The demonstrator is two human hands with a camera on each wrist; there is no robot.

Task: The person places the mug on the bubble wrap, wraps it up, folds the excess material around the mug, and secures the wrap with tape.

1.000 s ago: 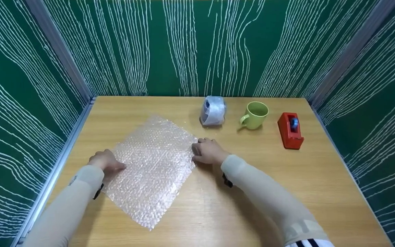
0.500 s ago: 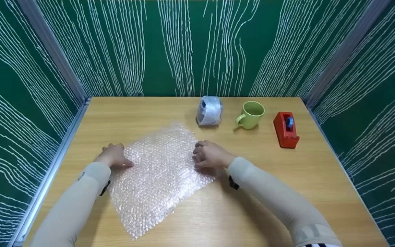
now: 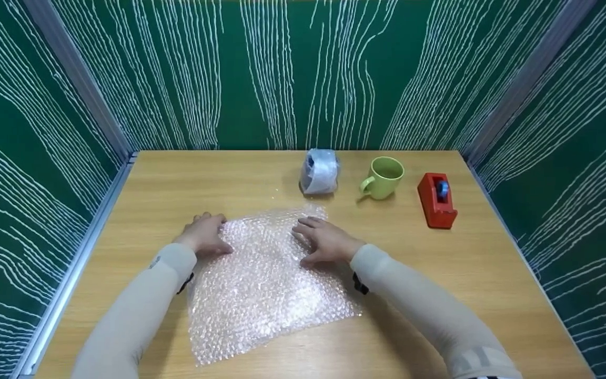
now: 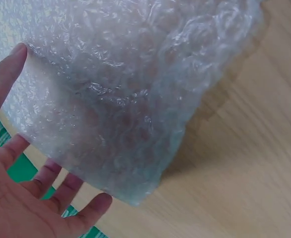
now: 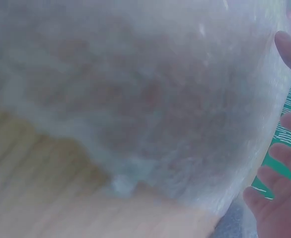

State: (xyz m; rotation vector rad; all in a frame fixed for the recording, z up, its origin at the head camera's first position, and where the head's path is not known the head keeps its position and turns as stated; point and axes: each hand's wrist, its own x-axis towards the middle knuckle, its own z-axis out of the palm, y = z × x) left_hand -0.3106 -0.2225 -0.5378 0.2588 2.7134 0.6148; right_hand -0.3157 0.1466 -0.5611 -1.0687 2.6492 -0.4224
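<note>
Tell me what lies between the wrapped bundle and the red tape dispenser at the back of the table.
The green mug stands between the wrapped bundle and the tape dispenser, apart from both; the head view shows it.

Your inventory, head view:
- bubble wrap sheet: 1, flat on table.
- hands: 2, left hand and right hand.
- wrapped bundle: 1; contents unclear through wrap, possibly more than one item inside.
- green mug: 1.
- red tape dispenser: 1.
- wooden table: 1.
- green partition walls: 3.
</note>
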